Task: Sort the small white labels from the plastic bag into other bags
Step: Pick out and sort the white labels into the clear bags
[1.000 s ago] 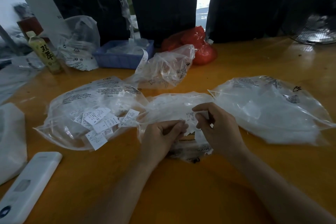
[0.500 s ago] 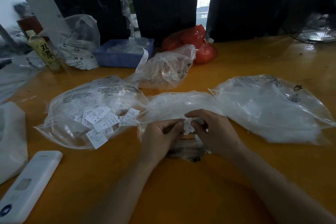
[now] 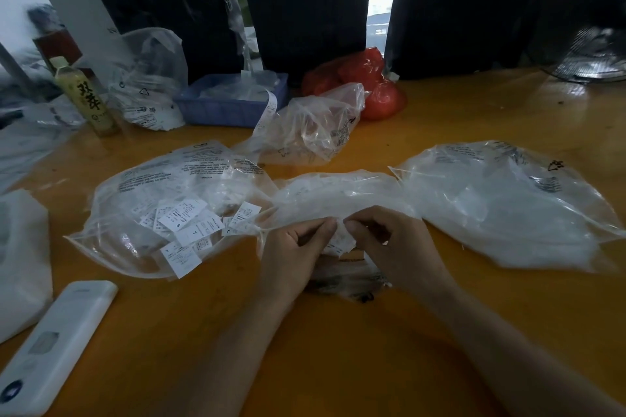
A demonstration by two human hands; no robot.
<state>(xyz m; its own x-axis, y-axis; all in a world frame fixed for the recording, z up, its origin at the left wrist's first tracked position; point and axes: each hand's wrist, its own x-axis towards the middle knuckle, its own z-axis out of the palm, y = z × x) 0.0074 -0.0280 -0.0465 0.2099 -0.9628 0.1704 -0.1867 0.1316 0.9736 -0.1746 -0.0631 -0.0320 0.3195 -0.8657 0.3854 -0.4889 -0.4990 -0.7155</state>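
Three clear plastic bags lie across the orange table. The left bag (image 3: 142, 186) has several small white labels (image 3: 189, 223) lying on and in it. The middle bag (image 3: 338, 189) lies right behind my hands. The right bag (image 3: 501, 200) looks whitish inside. My left hand (image 3: 294, 247) and my right hand (image 3: 396, 244) meet fingertip to fingertip at the middle bag's near edge, both pinching a small bunch of white labels (image 3: 340, 240). Most of that bunch is hidden by my fingers.
A white remote (image 3: 50, 349) lies at the near left beside a white bag (image 3: 20, 261). Farther back stand a drink bottle (image 3: 84, 95), a blue basket (image 3: 230, 105), a crumpled clear bag (image 3: 315, 132), a red bag (image 3: 359, 81) and a fan (image 3: 589, 57).
My right hand has lowered and drawn in toward the left hand, so the fingertips now meet over the labels. The bags have not moved.
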